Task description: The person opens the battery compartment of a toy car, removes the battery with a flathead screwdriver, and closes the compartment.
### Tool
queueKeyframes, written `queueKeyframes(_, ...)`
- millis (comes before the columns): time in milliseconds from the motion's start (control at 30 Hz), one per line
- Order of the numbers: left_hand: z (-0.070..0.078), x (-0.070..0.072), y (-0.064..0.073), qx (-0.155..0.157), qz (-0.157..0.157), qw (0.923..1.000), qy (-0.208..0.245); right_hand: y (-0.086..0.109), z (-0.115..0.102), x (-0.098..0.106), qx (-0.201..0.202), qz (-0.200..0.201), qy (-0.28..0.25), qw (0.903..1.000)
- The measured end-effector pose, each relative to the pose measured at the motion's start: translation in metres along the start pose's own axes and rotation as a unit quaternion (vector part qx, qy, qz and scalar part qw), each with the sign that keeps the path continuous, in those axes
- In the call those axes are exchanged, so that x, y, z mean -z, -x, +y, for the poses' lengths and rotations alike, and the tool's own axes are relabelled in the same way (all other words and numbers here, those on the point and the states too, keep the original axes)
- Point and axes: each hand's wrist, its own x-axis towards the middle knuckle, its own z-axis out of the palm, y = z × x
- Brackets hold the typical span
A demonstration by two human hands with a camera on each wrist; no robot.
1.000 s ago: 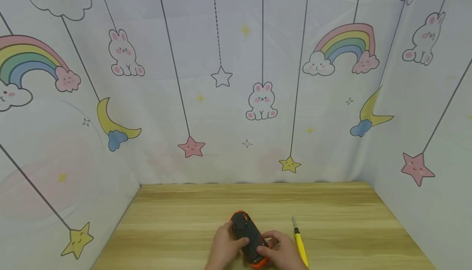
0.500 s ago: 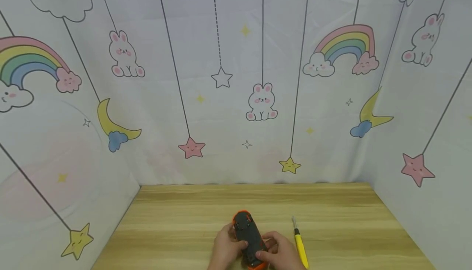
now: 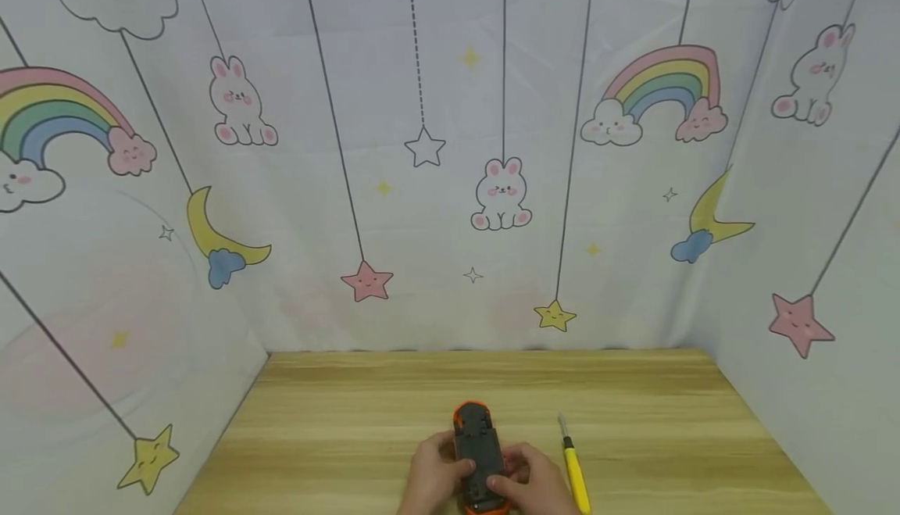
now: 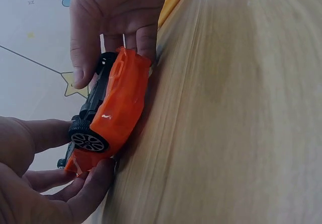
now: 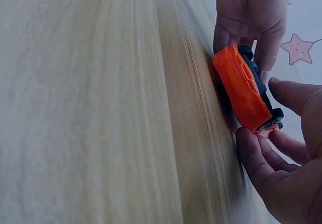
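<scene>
An orange toy car (image 3: pixel 481 452) is upside down, its black underside facing the head camera and one end pointing away from me. My left hand (image 3: pixel 430 472) grips its left side, thumb over the underside. On the right side, nearer the close end, my right hand (image 3: pixel 532 482) holds it with the thumb on the black base. Seen from the left wrist, the orange body (image 4: pixel 126 95) is close over the table and a black wheel (image 4: pixel 88 139) with silver spokes shows. In the right wrist view, fingers (image 5: pixel 251 156) of the right hand reach under the orange shell.
A yellow-handled screwdriver (image 3: pixel 575 477) lies on the wooden table (image 3: pixel 337 421), right of my right hand, its metal tip pointing away. A white cloth (image 3: pixel 422 226) printed with rabbits, stars and rainbows walls the table at the back and both sides.
The far end of the car has swung to the right, so the car now points nearly straight away from me. Both hands have kept hold, the left shifting slightly right. The screwdriver has stayed put.
</scene>
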Motion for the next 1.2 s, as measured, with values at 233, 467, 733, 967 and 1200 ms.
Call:
queueKeyframes(233, 0.0002, -0.0005, -0.0005, -0.002, -0.004, 1.0, -0.002, -0.0007, 0.0001, -0.0025, 0.007, 0.002, 0.0, 1.0)
queueKeyframes(467, 0.0027, 0.0024, -0.0009, 0.006, -0.031, 0.9988, -0.036, -0.0033, -0.0016, -0.004, -0.008, 0.03, 0.021, 0.9993)
queueKeyframes(733, 0.0028, 0.0033, 0.003, -0.006, -0.04, 0.9976, -0.057, -0.0036, 0.0001, -0.0047, 0.01, 0.026, 0.018, 0.9994)
queueKeyframes(967, 0.004, 0.0051, 0.0062, -0.034, -0.083, 0.9945, -0.054, -0.0036, -0.0033, -0.0025, 0.018, 0.001, 0.023, 0.9996)
queueKeyframes(1200, 0.0045, 0.0062, 0.005, -0.02, -0.13, 0.9912, -0.019, -0.005, -0.0065, -0.0016, 0.025, -0.031, 0.012, 0.9991)
